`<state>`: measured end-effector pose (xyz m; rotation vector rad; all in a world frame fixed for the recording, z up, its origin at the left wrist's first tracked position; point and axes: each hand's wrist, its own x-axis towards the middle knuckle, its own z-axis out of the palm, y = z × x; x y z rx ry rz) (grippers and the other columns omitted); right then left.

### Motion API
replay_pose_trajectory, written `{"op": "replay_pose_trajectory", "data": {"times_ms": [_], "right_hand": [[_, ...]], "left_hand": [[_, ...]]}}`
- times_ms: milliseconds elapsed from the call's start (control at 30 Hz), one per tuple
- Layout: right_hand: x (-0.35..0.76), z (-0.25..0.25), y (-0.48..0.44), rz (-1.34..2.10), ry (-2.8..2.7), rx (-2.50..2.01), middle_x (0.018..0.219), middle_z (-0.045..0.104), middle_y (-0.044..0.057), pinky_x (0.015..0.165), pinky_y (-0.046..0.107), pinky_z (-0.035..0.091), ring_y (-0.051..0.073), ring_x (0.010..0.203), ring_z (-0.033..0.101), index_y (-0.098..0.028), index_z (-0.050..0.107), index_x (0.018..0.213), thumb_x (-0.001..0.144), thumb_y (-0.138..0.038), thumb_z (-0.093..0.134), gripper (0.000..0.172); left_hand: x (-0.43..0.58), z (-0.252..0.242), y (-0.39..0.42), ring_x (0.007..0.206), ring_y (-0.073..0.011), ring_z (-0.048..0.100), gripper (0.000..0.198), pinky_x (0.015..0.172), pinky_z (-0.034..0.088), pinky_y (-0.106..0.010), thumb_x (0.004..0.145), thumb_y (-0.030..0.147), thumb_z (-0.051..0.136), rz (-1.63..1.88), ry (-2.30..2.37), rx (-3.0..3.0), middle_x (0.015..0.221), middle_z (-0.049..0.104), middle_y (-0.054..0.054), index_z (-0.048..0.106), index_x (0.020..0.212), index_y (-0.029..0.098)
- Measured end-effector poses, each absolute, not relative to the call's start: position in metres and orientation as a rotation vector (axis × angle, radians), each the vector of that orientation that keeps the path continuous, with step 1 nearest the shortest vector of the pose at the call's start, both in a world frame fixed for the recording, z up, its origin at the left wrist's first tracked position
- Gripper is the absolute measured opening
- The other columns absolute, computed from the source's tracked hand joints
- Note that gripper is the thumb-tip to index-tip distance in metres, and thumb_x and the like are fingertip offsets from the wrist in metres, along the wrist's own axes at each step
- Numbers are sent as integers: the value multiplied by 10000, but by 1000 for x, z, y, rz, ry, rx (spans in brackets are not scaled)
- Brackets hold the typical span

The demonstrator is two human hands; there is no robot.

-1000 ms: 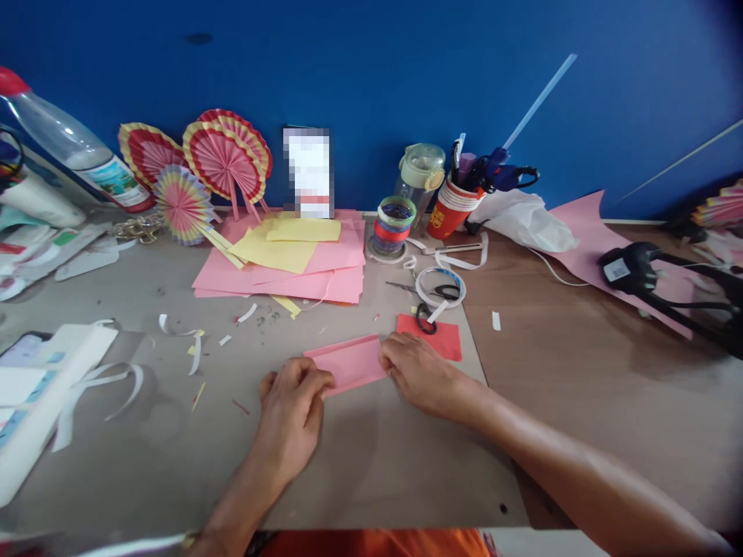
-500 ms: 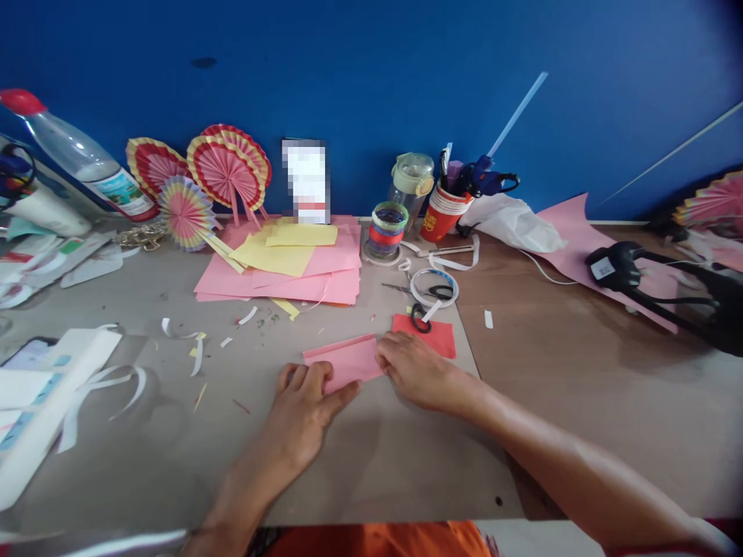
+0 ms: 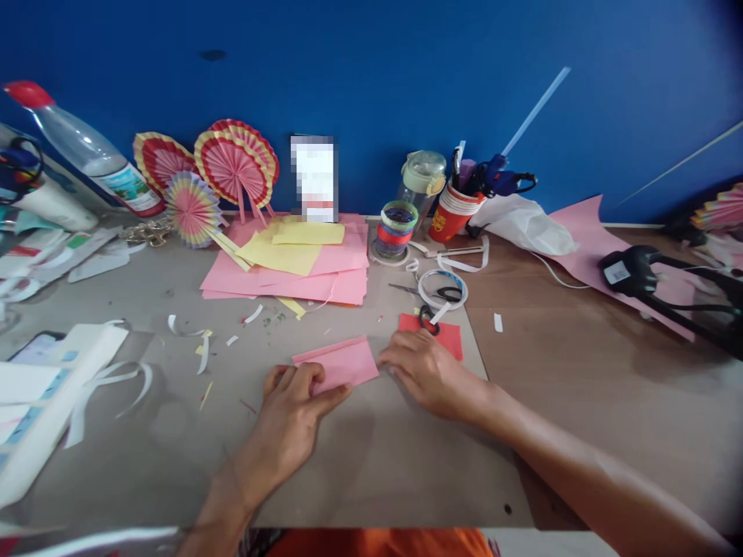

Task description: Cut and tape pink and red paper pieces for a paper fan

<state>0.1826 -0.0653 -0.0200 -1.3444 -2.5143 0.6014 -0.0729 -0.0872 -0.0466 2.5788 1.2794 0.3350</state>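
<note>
In the head view we are seeing 2 bare hands over a grey table point(image 3: 377, 464). The left hand point(image 3: 290, 418) is curling its fingers and pinching the near corner of 1 pink paper point(image 3: 340, 363). The paper is folded and lying flat mid-table, between both hands. The right hand point(image 3: 426, 375) is lying loose and flat. Its fingertips are touching the paper's right edge and gripping nothing.

We are counting 1 red paper point(image 3: 450, 340) just behind the right hand, 1 pair of scissors point(image 3: 428, 319) touching its far edge, 3 paper fans point(image 3: 235, 158), 1 bottle point(image 3: 87, 151) and 1 red cup point(image 3: 450, 216), all by the blue wall point(image 3: 371, 70). The cup's marks and the bottle's label are looking too small for us to read.
</note>
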Motion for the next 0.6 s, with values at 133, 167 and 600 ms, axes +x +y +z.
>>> {"op": "replay_pose_trajectory", "data": {"times_ms": [133, 167, 600], "right_hand": [[175, -22, -75, 297, -2646, -1134, 844, 549, 49, 726, 346, 253, 188, 799, 450, -220, 638, 1031, 849, -68, 442, 308], [173, -25, -76, 265, -2684, -1117, 837, 549, 52, 716, 349, 241, 192, 795, 437, -217, 640, 1034, 836, -78, 467, 298], [172, -28, -75, 241, -2817, -1200, 836, 586, 69, 698, 365, 201, 209, 816, 417, -221, 651, 1080, 861, -114, 510, 282]], "left_hand": [[-67, -47, -87, 891, -167, 506, 573, 901, 279, -400, 848, 8, 454, 273, 1275, 2585, 1010, 500, -14, 603, 1175, 454], [-66, -46, -87, 893, -171, 504, 566, 901, 278, -410, 851, 13, 456, 259, 1280, 2588, 1011, 498, -18, 599, 1183, 448], [-83, -35, -103, 964, -194, 533, 533, 959, 271, -430, 830, -10, 424, 285, 1379, 2624, 1099, 579, -32, 649, 1117, 379]]}}
